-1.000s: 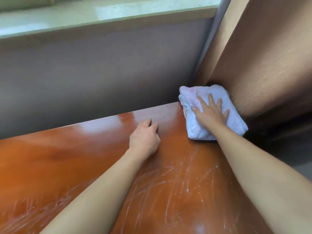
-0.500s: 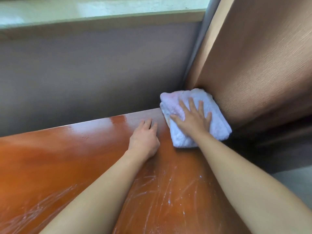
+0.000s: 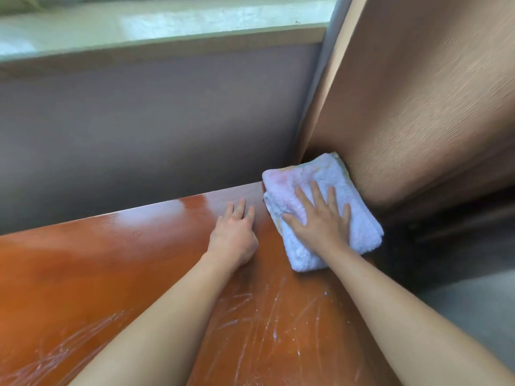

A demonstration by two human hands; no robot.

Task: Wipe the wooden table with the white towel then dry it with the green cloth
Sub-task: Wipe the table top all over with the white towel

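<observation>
A: Where is the white towel [image 3: 320, 210]?
B: Folded at the wooden table's [image 3: 111, 260] far corner, toward one o'clock, against the brown curtain [image 3: 418, 107].
A: And the hands?
B: The right hand [image 3: 320, 221] presses flat on it, fingers spread. The left hand [image 3: 234, 238] rests at its nine o'clock, loosely open on bare wood.

A room in what appears to be a home: a glossy orange-brown wooden table [image 3: 117, 263], its near surface streaked with white smears, stands against a grey wall [image 3: 139, 129] beneath a pale stone window sill [image 3: 167, 26], with a brown ribbed curtain [image 3: 418, 107] hanging beside its far corner.
</observation>
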